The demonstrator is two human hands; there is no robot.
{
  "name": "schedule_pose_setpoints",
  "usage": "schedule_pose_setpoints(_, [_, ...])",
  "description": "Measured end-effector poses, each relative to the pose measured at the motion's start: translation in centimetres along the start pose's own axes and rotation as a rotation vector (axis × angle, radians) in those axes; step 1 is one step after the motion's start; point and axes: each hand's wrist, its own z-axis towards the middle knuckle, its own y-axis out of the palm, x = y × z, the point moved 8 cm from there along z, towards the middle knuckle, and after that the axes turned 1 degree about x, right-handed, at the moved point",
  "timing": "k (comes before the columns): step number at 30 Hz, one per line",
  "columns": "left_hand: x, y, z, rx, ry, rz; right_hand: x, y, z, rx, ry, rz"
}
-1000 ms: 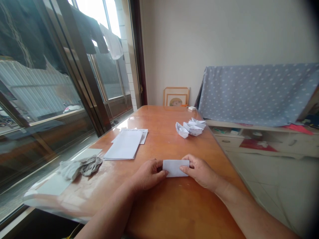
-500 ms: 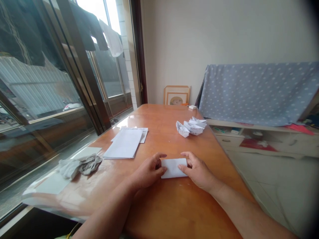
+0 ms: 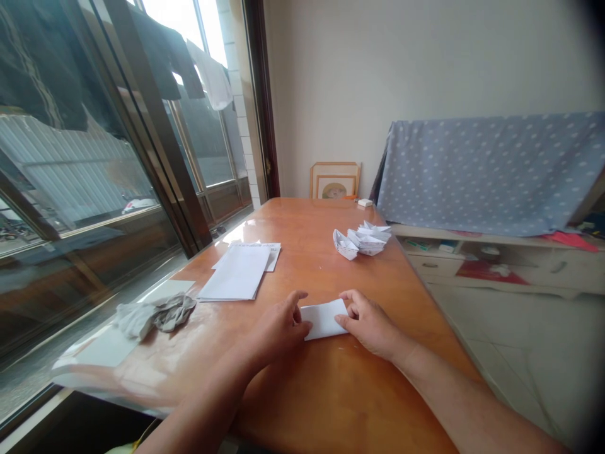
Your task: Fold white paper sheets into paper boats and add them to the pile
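Observation:
A folded white sheet of paper [image 3: 323,320] lies between my hands, low over the wooden table [image 3: 331,391], its right end tilted slightly up. My left hand [image 3: 283,325] grips its left end, thumb on top and index finger curved above. On the right end, my right hand [image 3: 366,320] pinches the paper between thumb and fingers. Beyond the hands to the right sit several folded paper boats [image 3: 363,241], nested close together. Left of the hands rests a stack of white paper sheets [image 3: 236,271].
A crumpled grey cloth glove [image 3: 155,315] lies at the table's left side by the glass window [image 3: 132,145]. A small white box [image 3: 364,203] sits at the far edge. Beyond the table are a picture frame [image 3: 336,165] and a low white cabinet [image 3: 477,261] under a dotted blue cloth [image 3: 486,176].
The folded paper has shifted slightly left and tilted, its right end higher. My right hand has moved left with it, its fingers drawing closer together on the paper.

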Motion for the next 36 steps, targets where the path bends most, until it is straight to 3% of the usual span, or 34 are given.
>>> schedule_pose_setpoints(3, [2.8, -1.5, -1.1, 0.155, 0.194, 0.150, -0.3, -0.1, 0.0, 0.016, -0.027, -0.034])
schedule_pose_setpoints(6, [5.7, -0.9, -2.7, 0.083, 0.446, 0.165, -0.5, -0.2, 0.0, 0.042, -0.037, -0.087])
schedule_pose_setpoints(9, [6.8, 0.1, -3.9, 0.000, 0.563, 0.170, -0.6, -0.3, 0.0, 0.050, -0.038, -0.135])
schedule_pose_setpoints(17, [5.4, 1.9, -4.1, -0.074, 0.532, 0.241, -1.3, -0.1, -0.4, -0.006, -0.071, -0.224])
schedule_pose_setpoints(23, [5.3, 1.7, -3.9, -0.031, 0.515, 0.222, -1.7, -0.1, -0.6, 0.010, -0.102, -0.245])
schedule_pose_setpoints(36, [4.4, 1.3, -3.2, -0.008, 0.430, 0.192, -0.1, 0.3, -0.3, -0.059, 0.007, 0.007])
